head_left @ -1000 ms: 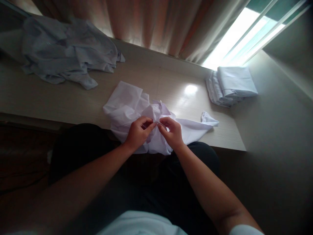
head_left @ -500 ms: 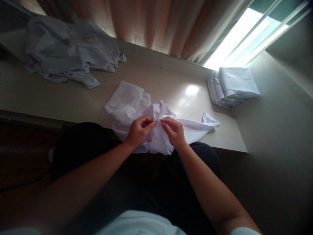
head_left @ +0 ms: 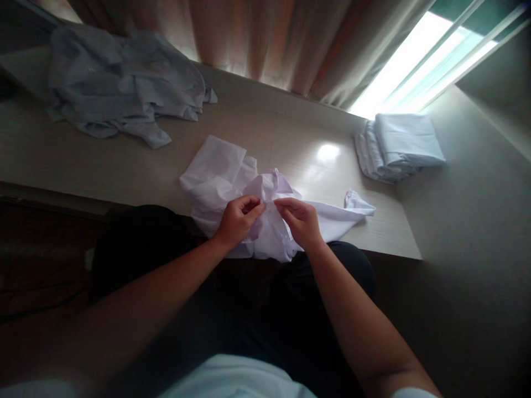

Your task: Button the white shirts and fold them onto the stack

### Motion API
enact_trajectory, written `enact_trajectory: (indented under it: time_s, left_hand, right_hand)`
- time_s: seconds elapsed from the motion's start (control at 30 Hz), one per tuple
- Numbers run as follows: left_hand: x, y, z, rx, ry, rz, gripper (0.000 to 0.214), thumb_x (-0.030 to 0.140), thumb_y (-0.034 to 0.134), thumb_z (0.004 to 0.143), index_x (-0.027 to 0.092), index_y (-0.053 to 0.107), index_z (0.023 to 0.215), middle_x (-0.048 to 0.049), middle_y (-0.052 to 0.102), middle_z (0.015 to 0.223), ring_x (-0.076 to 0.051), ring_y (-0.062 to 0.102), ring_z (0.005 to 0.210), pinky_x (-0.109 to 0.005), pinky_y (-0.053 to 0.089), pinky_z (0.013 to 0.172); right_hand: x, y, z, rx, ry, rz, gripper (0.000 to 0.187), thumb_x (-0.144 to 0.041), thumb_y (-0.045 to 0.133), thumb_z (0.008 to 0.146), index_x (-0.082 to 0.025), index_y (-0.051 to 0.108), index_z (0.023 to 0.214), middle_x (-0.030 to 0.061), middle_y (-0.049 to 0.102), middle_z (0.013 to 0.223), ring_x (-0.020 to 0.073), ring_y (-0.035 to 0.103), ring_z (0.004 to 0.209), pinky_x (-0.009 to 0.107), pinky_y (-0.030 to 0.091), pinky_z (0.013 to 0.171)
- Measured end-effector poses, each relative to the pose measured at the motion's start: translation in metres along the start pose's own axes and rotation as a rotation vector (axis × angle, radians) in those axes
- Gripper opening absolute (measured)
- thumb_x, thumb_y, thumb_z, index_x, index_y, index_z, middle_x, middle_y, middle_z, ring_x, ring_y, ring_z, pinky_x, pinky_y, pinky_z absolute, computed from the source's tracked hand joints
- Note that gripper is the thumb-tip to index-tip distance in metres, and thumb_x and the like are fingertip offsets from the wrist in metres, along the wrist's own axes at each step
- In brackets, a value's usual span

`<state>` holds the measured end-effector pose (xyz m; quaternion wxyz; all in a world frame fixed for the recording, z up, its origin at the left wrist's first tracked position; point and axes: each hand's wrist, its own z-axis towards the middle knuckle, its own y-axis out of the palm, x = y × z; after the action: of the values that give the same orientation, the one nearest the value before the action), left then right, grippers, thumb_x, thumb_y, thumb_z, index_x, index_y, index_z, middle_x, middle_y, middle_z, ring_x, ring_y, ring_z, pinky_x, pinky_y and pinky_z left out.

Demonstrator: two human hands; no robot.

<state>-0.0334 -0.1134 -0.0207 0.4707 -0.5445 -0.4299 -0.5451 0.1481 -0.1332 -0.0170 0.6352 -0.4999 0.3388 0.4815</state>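
In the last second, the right hand (head_left: 302, 220) has drawn a little toward three o'clock. Its fingertips were almost meeting those of the left hand (head_left: 238, 221); now a small gap shows between them, with cloth visible inside. The left hand has remained nearly in its place, its grip pinching the white garment (head_left: 271, 237) between thumb and finger. The right grip has fingertips at the cloth, but I cannot tell whether they pinch it. The garment lies loosely at the near edge of the surface (head_left: 249, 121), under both hands. From it, a crumpled pile (head_left: 120, 83) is at ten o'clock and a folded stack (head_left: 409, 138) at two o'clock. I judge this change as fine fingertip work; the garment remains unfolded.
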Motion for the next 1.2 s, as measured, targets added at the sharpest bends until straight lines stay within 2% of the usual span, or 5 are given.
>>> enact_trajectory:
  time_s: [0.4,0.67,0.93,1.2]
  left_hand:
    - [0.003,-0.001,-0.001,-0.070,0.022,-0.022,0.024,0.038,0.069,0.079,0.017,0.059,0.072,0.0032,0.052,0.064,-0.010,0.046,0.058,-0.023,0.037,0.055]
    - [0.011,0.000,-0.002,-0.152,0.011,-0.043,0.026,0.036,0.064,0.083,0.017,0.059,0.067,0.0033,0.049,0.060,-0.010,0.044,0.057,-0.024,0.034,0.055]
    - [0.011,-0.001,-0.001,-0.244,-0.017,-0.029,0.024,0.037,0.063,0.083,0.016,0.061,0.071,0.0026,0.052,0.062,-0.011,0.045,0.058,-0.024,0.035,0.055]
    - [0.010,-0.001,-0.002,-0.247,-0.015,-0.045,0.023,0.036,0.064,0.083,0.016,0.062,0.073,0.0026,0.053,0.064,-0.010,0.046,0.058,-0.023,0.036,0.054]
  right_hand:
    - [-0.002,-0.003,0.001,-0.044,-0.015,-0.054,0.016,-0.031,0.068,0.086,-0.025,0.076,0.097,0.0017,0.077,0.089,0.0175,0.069,0.079,0.033,0.055,0.076]
    - [-0.002,-0.006,0.003,-0.076,0.062,0.068,0.013,-0.032,0.073,0.080,-0.022,0.072,0.088,0.0004,0.073,0.079,0.0161,0.068,0.073,0.031,0.056,0.072]
    - [0.000,-0.014,0.005,-0.140,0.024,0.000,0.013,-0.033,0.071,0.081,-0.021,0.068,0.085,0.0009,0.069,0.078,0.0149,0.063,0.072,0.030,0.052,0.070]
    - [0.001,-0.018,0.005,-0.157,-0.002,-0.022,0.014,-0.035,0.072,0.080,-0.021,0.070,0.084,0.0018,0.070,0.080,0.0161,0.063,0.073,0.031,0.053,0.071]
